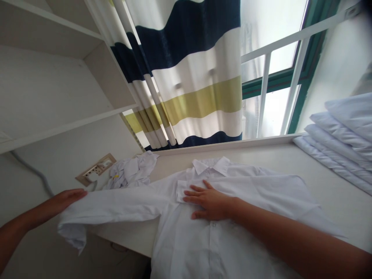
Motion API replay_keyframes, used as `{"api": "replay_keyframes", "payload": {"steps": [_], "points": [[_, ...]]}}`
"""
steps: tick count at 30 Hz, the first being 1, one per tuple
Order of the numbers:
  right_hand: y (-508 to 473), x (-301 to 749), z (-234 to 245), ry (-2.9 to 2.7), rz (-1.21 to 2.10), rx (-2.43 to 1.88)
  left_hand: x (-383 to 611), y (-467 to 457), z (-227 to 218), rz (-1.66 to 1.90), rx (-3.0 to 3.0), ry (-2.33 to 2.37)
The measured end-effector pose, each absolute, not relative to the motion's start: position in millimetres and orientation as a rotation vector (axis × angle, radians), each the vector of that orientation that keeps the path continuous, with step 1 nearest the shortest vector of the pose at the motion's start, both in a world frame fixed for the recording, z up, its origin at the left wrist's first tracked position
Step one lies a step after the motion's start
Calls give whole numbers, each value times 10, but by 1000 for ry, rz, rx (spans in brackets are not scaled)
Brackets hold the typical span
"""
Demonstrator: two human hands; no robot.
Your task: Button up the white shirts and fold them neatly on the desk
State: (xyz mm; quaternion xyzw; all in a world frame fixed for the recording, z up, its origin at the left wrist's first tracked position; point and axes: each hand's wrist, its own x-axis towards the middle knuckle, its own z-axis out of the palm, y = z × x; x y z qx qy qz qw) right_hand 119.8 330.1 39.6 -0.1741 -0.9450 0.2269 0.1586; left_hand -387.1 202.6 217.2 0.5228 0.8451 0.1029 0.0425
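A white button-up shirt (pixel 186 240) lies front up on the table, its collar at the far side. One sleeve (pixel 261 186) is folded across the chest, with its cuff near the middle. My right hand (pixel 210 201) rests flat on that cuff and the shirt front, fingers spread. The other sleeve (pixel 122 203) stretches left past the table's edge, its end hanging down. At its upper edge, my left hand (pixel 68 197) grips the sleeve with fingers together; the thumb is hidden.
A crumpled white garment (pixel 130 170) lies by the wall socket (pixel 95 168) at the left. Folded white clothes (pixel 340 143) are stacked at the right. Beyond the table (pixel 267 155) are a striped curtain (pixel 197 97) and a white railing (pixel 264 93). Shelves (pixel 58 128) overhang the left side.
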Motion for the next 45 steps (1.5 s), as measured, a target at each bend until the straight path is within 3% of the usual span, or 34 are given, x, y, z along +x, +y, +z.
{"api": "replay_keyframes", "payload": {"steps": [6, 10, 17, 22, 25, 29, 34, 40, 45], "points": [[3300, 1208, 404, -2712, 641, -498, -3608, 2469, 2520, -416, 1796, 2505], [3227, 1181, 523, -2610, 658, -513, -2987, 2775, 2739, -522, 1922, 2420], [2946, 999, 991, -1804, 1529, -404, -1288, 3405, 3049, -760, 2114, 2051], [2783, 1253, 1153, -1226, 1907, -423, 90, 3630, 2732, -741, 2259, 1652], [2753, 1667, 1071, -1028, 2040, -705, 660, 3591, 2491, -605, 2567, 1427], [2810, 2323, 920, -1367, 1734, -1238, 790, 3452, 2227, -496, 2811, 1420], [2916, 2706, 976, -1768, 1296, -1461, 91, 3340, 1914, -598, 2730, 1573], [2964, 2027, 1024, -2194, 704, -1421, -830, 3176, 1478, -644, 2470, 1589], [3048, 1302, 868, -2323, 536, -1388, -1160, 2928, 1061, -217, 2533, 1421]]}}
